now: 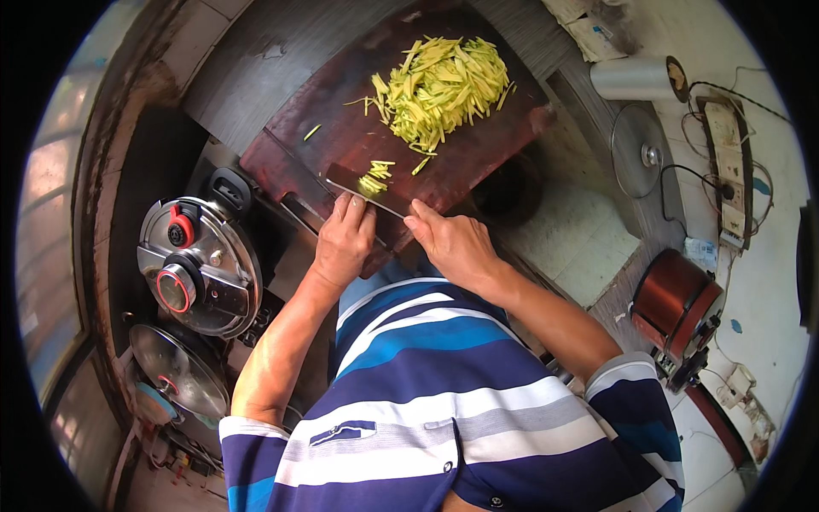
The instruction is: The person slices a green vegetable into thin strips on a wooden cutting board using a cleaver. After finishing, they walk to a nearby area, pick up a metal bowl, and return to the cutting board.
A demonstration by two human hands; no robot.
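Observation:
A dark reddish-brown cutting board [307,131] lies before me. My right hand [457,246] grips a kitchen knife [386,208], whose blade points left across the board's near part. Bent fingertips of my left hand [349,237] rest close against the near side of the blade. Whatever may be under those fingers is hidden. Just beyond the blade sits a small cluster of yellow-green vegetable strips [375,177]. A large heap of similar shredded vegetable [448,89] covers the far right of the board, and one loose strip [312,132] lies at the left.
To the left stands a pressure cooker [198,265] with a steel lid; nearer is a glass-lidded pan [179,371]. On the right are a roll of plastic film [640,78], a glass lid [638,152], a power strip [729,166] with cables and a red-brown appliance [678,304].

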